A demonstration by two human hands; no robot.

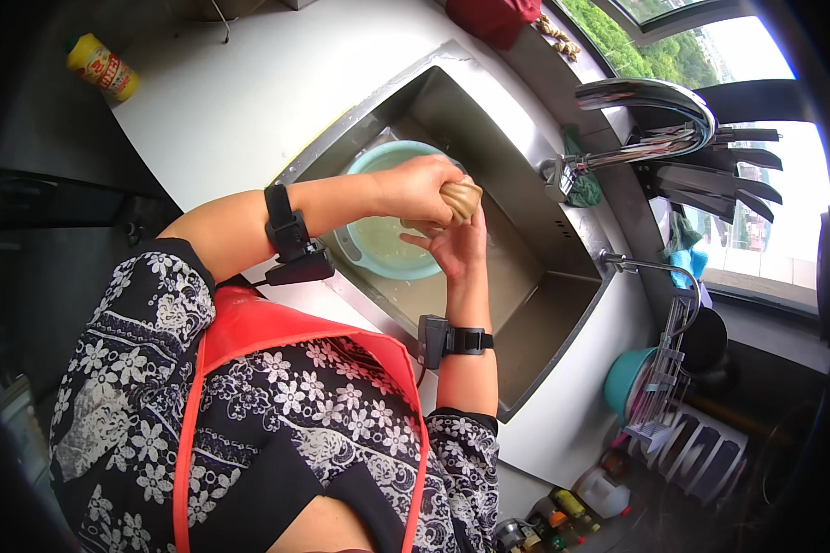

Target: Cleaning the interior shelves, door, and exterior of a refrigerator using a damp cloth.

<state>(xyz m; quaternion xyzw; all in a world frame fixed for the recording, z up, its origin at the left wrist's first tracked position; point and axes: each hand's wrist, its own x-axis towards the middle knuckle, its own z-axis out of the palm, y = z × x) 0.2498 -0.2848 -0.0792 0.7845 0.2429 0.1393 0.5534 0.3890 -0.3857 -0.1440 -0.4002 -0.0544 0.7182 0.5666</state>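
Observation:
A twisted, wet-looking brown cloth (462,200) is bunched between my two hands. My left hand (418,188) grips it from the left with fingers curled around it. My right hand (465,245) holds its lower right side, thumb pointing left and some fingers hidden behind the cloth. Beneath both hands, a mint-green plastic basin (373,162) with cloudy water in it stands in the stainless steel sink (519,186). My left forearm and hand cover part of the basin.
A chrome faucet (664,142) rises at the sink's right edge, with a smaller curved tap (653,265) nearby. Several black-handled knives (740,166) stand by the window. A yellow bottle (104,67) is on the white counter (235,104). A wire rack (660,387) and a teal bowl (622,380) sit lower right.

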